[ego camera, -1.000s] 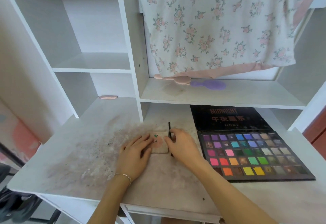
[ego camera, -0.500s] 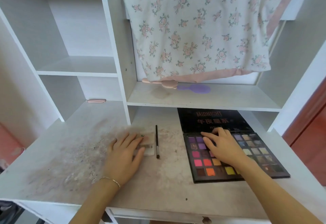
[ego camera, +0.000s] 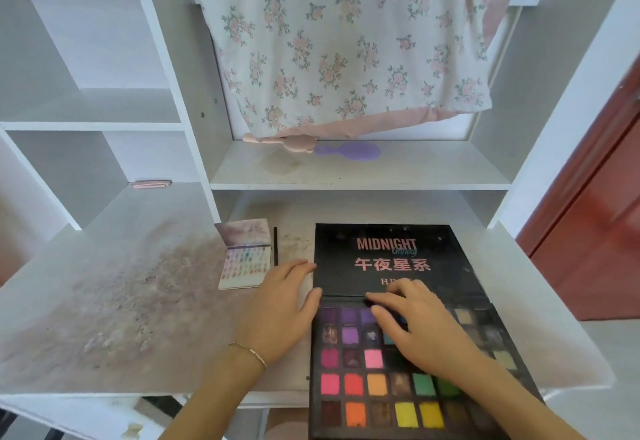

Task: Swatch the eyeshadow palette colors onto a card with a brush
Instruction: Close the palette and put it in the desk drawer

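I see my right hand (ego camera: pixel 420 328) lying flat over the upper rows of the palette (ego camera: pixel 398 370) at lower centre, fingers spread and loose, gripping nothing, while my left hand (ego camera: pixel 280 308) rests just beside it on the surface (ego camera: pixel 121 301) with straight fingers against the palette's left edge. Up and left of the hands, the card (ego camera: pixel 245 264), a small open booklet with rows of colour dabs, lies free, and the brush (ego camera: pixel 275 245) lies just to its right, untouched. In the upper frame, a floral cloth (ego camera: pixel 339 41) hangs over a shelf (ego camera: pixel 356 171) holding a purple hairbrush (ego camera: pixel 349 152).
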Demonstrator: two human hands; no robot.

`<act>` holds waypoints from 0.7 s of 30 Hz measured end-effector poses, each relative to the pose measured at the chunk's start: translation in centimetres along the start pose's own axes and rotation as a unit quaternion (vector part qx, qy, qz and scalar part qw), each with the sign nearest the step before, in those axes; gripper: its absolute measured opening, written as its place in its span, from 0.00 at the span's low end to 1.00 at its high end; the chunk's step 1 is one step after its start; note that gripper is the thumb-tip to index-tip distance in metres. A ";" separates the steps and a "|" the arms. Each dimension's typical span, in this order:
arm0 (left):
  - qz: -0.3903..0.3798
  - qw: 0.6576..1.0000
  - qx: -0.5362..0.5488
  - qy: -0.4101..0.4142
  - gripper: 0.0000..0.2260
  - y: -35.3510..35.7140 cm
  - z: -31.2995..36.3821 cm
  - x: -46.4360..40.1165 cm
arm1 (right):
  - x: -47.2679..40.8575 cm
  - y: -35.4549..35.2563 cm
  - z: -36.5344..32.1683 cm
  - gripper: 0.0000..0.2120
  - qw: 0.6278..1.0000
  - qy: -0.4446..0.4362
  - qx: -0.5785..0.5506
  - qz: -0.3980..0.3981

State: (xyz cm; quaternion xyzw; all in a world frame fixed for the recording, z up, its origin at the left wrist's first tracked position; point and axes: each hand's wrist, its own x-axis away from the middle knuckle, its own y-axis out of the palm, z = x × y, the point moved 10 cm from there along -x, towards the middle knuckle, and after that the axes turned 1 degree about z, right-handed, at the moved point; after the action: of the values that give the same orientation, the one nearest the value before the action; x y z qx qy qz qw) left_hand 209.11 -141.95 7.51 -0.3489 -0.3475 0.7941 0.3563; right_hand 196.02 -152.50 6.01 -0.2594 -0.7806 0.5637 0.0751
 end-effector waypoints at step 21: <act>-0.069 0.992 -0.057 -0.085 0.22 3.2 -0.6 -1.1 | 0.4 -3.4 16.7 0.22 0.722 0.404 -0.539 0.159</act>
State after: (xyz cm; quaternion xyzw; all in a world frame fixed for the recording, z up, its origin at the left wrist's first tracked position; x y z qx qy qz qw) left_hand 209.10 -144.29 4.98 -0.2751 -0.4445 0.7735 0.3584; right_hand 187.75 -167.10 3.23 -0.5793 -0.7960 -0.1060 0.1402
